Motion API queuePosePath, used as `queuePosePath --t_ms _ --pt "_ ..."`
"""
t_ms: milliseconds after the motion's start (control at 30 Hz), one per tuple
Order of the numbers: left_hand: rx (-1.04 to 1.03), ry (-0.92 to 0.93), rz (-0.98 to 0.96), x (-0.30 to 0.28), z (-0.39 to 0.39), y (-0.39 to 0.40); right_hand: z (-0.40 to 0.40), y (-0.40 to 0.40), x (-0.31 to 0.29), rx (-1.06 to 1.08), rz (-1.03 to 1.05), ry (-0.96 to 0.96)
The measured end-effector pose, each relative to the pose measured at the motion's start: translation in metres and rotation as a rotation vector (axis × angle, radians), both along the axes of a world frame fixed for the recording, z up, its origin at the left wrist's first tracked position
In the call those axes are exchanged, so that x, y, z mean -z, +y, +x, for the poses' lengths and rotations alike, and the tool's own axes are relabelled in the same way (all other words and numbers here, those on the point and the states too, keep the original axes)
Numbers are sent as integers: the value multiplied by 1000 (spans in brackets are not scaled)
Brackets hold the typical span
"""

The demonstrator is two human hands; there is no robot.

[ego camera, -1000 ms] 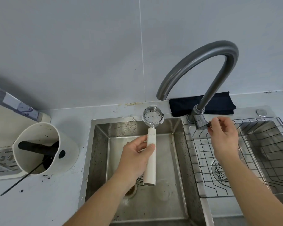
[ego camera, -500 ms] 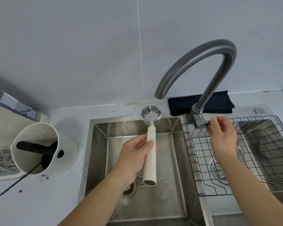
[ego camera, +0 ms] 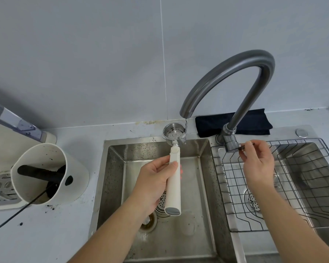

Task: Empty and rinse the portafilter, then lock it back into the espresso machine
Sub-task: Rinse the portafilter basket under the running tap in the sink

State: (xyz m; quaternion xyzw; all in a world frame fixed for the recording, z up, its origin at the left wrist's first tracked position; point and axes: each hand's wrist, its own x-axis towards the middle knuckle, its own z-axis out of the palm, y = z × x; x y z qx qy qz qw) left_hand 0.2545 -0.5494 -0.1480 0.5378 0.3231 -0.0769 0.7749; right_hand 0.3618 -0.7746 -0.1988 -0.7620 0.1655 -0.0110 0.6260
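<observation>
My left hand (ego camera: 153, 184) grips the white handle of the portafilter (ego camera: 174, 179) over the left sink basin (ego camera: 203, 234). Its steel basket (ego camera: 174, 132) points away from me, just under the spout of the grey arched faucet (ego camera: 234, 67), and holds a few dark coffee specks. A thin thread of water runs from the spout past the basket's right rim. My right hand (ego camera: 258, 165) pinches the small dark faucet lever (ego camera: 242, 147) at the faucet base. At the far left edge, part of the espresso machine (ego camera: 17, 124) is visible.
A white knock box (ego camera: 49, 173) with a black bar and dark grounds stands on the counter at left, with a thin black stick (ego camera: 13, 217) leaning out of it. A wire rack (ego camera: 292, 188) sits over the right basin. A dark folded cloth (ego camera: 234, 121) lies behind the faucet.
A thin stream of water has started to fall from the spout. The portafilter's basket has moved slightly farther back under the spout. My right hand stays on the lever.
</observation>
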Motion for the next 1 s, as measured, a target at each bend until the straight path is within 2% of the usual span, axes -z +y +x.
queuePosePath --t_ms 1000 --pt "108 -57 48 11 -10 5 0 -1 4 -8 15 -5"
